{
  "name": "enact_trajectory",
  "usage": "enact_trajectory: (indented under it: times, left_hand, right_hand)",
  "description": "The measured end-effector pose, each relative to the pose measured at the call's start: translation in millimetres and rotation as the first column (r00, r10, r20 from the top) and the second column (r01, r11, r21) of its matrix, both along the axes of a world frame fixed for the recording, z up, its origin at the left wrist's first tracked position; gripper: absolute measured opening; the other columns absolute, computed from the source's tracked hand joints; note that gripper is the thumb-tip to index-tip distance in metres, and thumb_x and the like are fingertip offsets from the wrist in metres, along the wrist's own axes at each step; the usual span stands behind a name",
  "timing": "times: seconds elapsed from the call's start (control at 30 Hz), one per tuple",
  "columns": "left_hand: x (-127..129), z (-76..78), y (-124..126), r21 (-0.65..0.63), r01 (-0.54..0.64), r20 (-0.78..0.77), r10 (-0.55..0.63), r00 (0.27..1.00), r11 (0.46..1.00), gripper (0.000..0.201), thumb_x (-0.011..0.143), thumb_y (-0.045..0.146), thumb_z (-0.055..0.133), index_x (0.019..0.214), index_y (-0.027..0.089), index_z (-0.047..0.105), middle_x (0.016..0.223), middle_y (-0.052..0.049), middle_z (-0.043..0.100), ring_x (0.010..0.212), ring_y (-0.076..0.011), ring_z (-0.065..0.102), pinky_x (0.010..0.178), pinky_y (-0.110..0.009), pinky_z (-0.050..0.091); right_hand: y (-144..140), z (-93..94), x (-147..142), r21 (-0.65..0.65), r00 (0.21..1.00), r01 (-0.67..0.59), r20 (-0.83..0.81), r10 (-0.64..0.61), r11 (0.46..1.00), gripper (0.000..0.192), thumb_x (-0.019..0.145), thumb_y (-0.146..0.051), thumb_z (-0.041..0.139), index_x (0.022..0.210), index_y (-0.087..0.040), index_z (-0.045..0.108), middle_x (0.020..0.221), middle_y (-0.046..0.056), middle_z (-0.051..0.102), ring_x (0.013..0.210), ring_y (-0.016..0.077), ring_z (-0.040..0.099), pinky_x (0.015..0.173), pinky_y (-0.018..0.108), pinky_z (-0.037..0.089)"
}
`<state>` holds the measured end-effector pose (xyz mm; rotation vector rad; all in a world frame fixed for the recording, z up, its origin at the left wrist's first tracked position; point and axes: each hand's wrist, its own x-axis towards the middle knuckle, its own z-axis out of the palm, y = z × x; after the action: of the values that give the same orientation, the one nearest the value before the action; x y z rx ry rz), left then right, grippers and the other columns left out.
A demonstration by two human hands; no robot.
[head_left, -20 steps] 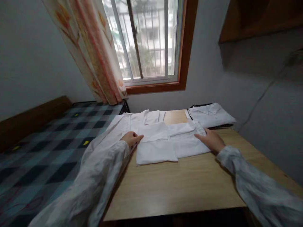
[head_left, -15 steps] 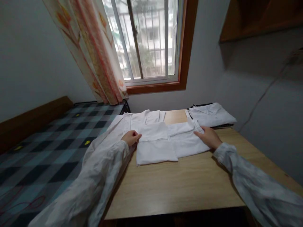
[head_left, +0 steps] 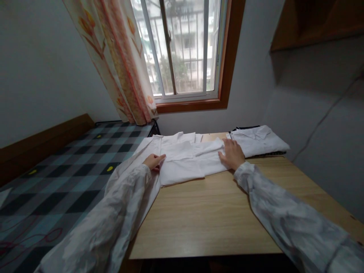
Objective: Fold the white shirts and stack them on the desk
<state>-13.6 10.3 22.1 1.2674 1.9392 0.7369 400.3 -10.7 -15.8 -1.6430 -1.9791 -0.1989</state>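
Observation:
A partly folded white shirt (head_left: pixel 182 167) lies across the far part of the wooden table (head_left: pixel 204 223), with a doubled-over layer at its left end. My left hand (head_left: pixel 154 162) pinches the left edge of that layer, thumb and forefinger together. At the opposite end, my right hand (head_left: pixel 232 153) is closed over the cloth with its fingers curled; the fingertips are partly lost against the fabric. More white cloth spreads behind and to the left of the doubled layer, partly under my left forearm.
A folded white garment (head_left: pixel 257 140) rests on a dark item at the table's back right. To the left stands a bed with a checked cover (head_left: pixel 71 178), a red cord (head_left: pixel 42 237) on it. Behind are a window (head_left: pixel 184 49) and a flowered curtain (head_left: pixel 113 64); a wooden shelf (head_left: pixel 318 26) hangs upper right.
My right hand has moved left and slightly away from me with the shirt's right end, closer to my left hand. The shirt has shifted a little left and farther back.

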Motion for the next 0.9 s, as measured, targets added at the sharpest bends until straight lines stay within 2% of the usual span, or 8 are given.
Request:
enact_trajectory:
  times: [0.13, 0.3, 0.47, 0.6, 0.67, 0.77, 0.83, 0.9]
  left_hand:
    - [-2, 1.4, -5, -0.149, 0.086, -0.053, -0.095, 0.994, 0.985, 0.055, 0.075, 0.062, 0.09, 0.088, 0.018, 0.06, 0.067, -0.003, 0.065, 0.056, -0.0231, 0.068, 0.05, -0.032, 0.056]
    - [4, 11.7, -9, -0.195, 0.117, -0.02, -0.123, 0.992, 0.974, 0.055, 0.064, 0.056, 0.096, 0.091, 0.017, 0.067, 0.064, -0.004, 0.067, 0.056, -0.0255, 0.069, 0.048, -0.031, 0.053]
    - [14, 29.1, -6, -0.097, 0.169, 0.3, -0.133, 0.944, 0.981, 0.041, 0.068, 0.042, 0.091, 0.091, 0.016, 0.069, 0.069, -0.004, 0.069, 0.06, -0.0202, 0.067, 0.052, -0.027, 0.05]
    - [45, 51.4, 7, 0.0, 0.289, 0.603, -0.23, 0.764, 0.957, 0.032, 0.072, 0.033, 0.086, 0.095, 0.016, 0.071, 0.085, -0.007, 0.076, 0.071, -0.0186, 0.07, 0.063, -0.026, 0.055]
    - [71, 61.1, 15, 0.041, 0.317, 0.677, -0.26, 0.689, 0.948, 0.029, 0.073, 0.03, 0.085, 0.093, 0.016, 0.07, 0.084, -0.005, 0.075, 0.069, -0.0162, 0.069, 0.065, -0.025, 0.056]
    - [112, 70.7, 27, 0.091, 0.362, 0.713, -0.315, 0.626, 0.928, 0.024, 0.074, 0.028, 0.084, 0.081, 0.017, 0.063, 0.069, 0.001, 0.065, 0.056, -0.0104, 0.059, 0.057, -0.021, 0.051]
    - [138, 74.4, 31, 0.099, 0.393, 0.699, -0.345, 0.627, 0.914, 0.025, 0.078, 0.03, 0.082, 0.077, 0.018, 0.06, 0.064, 0.003, 0.06, 0.051, -0.0088, 0.054, 0.054, -0.02, 0.049]
    - [163, 76.0, 32, 0.077, 0.425, 0.659, -0.365, 0.657, 0.902, 0.025, 0.083, 0.031, 0.08, 0.076, 0.018, 0.06, 0.063, 0.002, 0.06, 0.052, -0.0094, 0.055, 0.054, -0.021, 0.05]
  right_hand:
    - [-19, -5.5, -42, -0.041, 0.935, -0.343, 0.075, 0.346, 0.938, 0.065, 0.107, -0.047, 0.051, 0.164, -0.016, 0.046, 0.174, 0.015, 0.04, 0.162, 0.0349, 0.031, 0.134, 0.053, 0.022]
    - [-26, -18.6, -85, -0.22, 0.89, -0.429, 0.061, 0.451, 0.876, 0.073, 0.111, -0.06, 0.042, 0.171, -0.019, 0.038, 0.18, 0.012, 0.028, 0.166, 0.035, 0.025, 0.134, 0.054, 0.022]
    - [-24, -30.4, -97, -0.335, 0.881, -0.428, 0.053, 0.47, 0.839, 0.075, 0.111, -0.06, 0.037, 0.175, -0.02, 0.03, 0.181, 0.011, 0.026, 0.167, 0.036, 0.023, 0.134, 0.059, 0.02]
    - [-26, -29.6, -104, -0.356, 0.852, -0.491, -0.006, 0.523, 0.795, 0.07, 0.111, -0.047, 0.038, 0.174, -0.017, 0.03, 0.181, 0.014, 0.023, 0.168, 0.0335, 0.02, 0.136, 0.059, 0.014]
    - [-26, -29.2, -107, -0.351, 0.821, -0.562, -0.121, 0.558, 0.749, 0.069, 0.109, -0.041, 0.041, 0.172, -0.016, 0.034, 0.18, 0.015, 0.028, 0.167, 0.033, 0.023, 0.135, 0.06, 0.014]
    - [-23, -31.9, -104, -0.241, 0.693, -0.691, -0.49, 0.529, 0.681, 0.061, 0.107, -0.043, 0.043, 0.164, -0.022, 0.05, 0.169, 0.011, 0.049, 0.158, 0.0299, 0.042, 0.133, 0.055, 0.027]
    - [-20, -35.2, -92, -0.112, 0.534, -0.686, -0.748, 0.393, 0.719, 0.059, 0.109, -0.051, 0.038, 0.157, -0.024, 0.059, 0.16, 0.008, 0.06, 0.148, 0.0278, 0.054, 0.127, 0.05, 0.04]
    - [-15, -37.8, -74, -0.038, 0.386, -0.577, -0.893, 0.232, 0.816, 0.066, 0.11, -0.06, 0.029, 0.154, -0.021, 0.061, 0.156, 0.01, 0.064, 0.143, 0.0281, 0.059, 0.122, 0.049, 0.046]
